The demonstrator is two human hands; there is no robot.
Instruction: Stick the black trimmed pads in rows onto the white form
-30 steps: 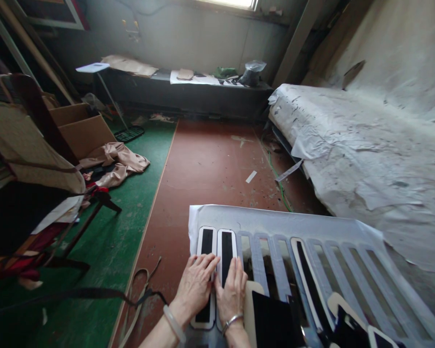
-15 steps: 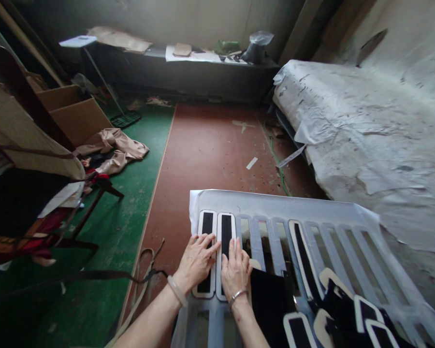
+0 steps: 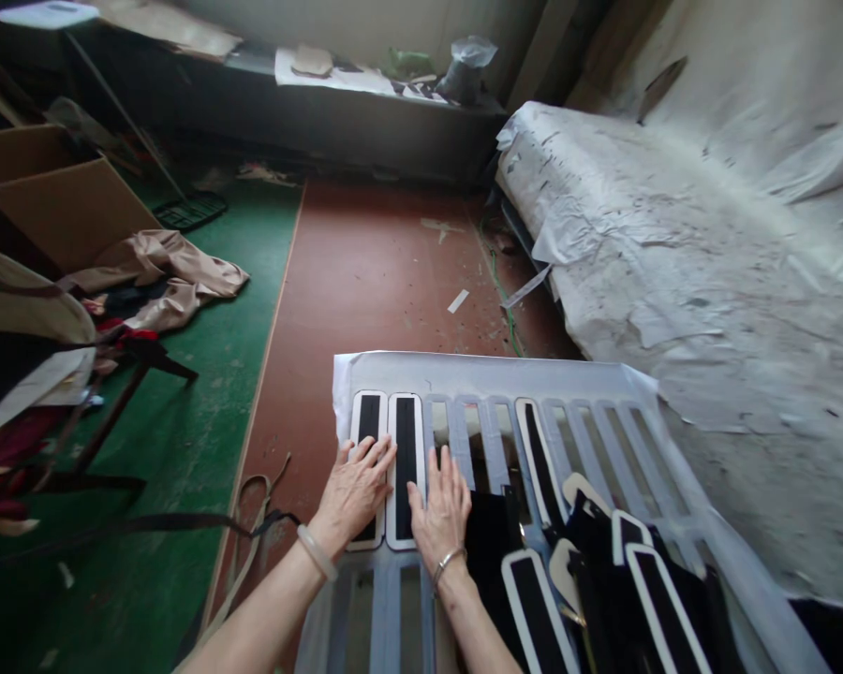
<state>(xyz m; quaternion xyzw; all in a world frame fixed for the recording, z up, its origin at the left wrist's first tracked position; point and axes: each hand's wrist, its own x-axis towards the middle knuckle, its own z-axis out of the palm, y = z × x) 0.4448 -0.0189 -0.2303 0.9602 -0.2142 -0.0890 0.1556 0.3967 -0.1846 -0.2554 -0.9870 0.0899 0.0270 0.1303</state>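
Two long white-rimmed black strips lie side by side on a slotted sheet (image 3: 484, 372) of cloudy plastic. My left hand (image 3: 351, 491) rests over the left strip (image 3: 369, 417), fingers stretched and its fingertips near the gap between the two. Along the right edge of the second strip (image 3: 406, 449) lies my right hand (image 3: 441, 510), flat with fingers extended, its thumb at the strip's border. Neither hand grips anything. Black fabric (image 3: 488, 552) lies just right of my right wrist, with another white-rimmed strip (image 3: 540, 613) on or beside it.
A single white-rimmed strip (image 3: 539, 459) sits slanted farther right, near a heap of black pieces (image 3: 604, 571) with pale rims. A white-covered bench (image 3: 646, 243) stands on the right. A cardboard box (image 3: 63, 201) and a wooden chair (image 3: 112, 412) are on the left.
The view has turned slightly right. My right hand has slid off the second strip to its right edge, uncovering more of its black middle. My left hand stays over the left strip.
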